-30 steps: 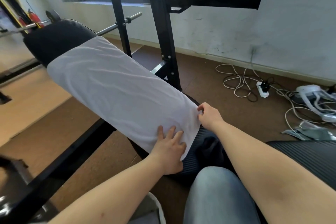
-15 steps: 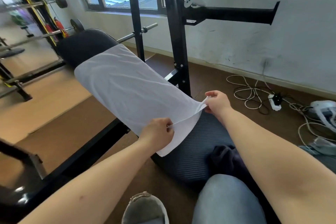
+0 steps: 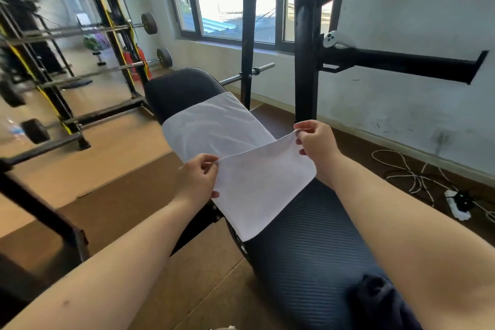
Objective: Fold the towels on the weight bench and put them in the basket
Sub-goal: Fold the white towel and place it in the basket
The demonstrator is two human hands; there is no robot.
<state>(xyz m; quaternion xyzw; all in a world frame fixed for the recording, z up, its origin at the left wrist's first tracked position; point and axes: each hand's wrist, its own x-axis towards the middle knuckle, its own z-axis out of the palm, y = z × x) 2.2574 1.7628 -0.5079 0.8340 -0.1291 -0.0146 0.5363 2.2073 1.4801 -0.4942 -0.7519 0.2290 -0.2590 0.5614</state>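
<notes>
Left hand (image 3: 197,178) pinches the edge of the white towel (image 3: 257,182) between thumb and curled fingers. Right hand (image 3: 314,142) pinches a corner of the same towel, a little higher and farther out. Both hands are clamped on the cloth, which is stretched taut between them. Below the held edge a flap of towel hangs down and covers part of the black ribbed counter (image 3: 308,249).

Beyond the hands the rest of the towel lies along the counter, lightly wrinkled, and stops short of the rounded head end, which shows bare.

To the right, white cables (image 3: 407,171) and a power strip (image 3: 458,203) lie on the brown floor. A black rack upright (image 3: 305,61) stands just beside the counter, and a white controller (image 3: 337,40) rests on its side arm. A barbell (image 3: 249,73) crosses behind the head end. A window (image 3: 227,0) is set in the far wall.
</notes>
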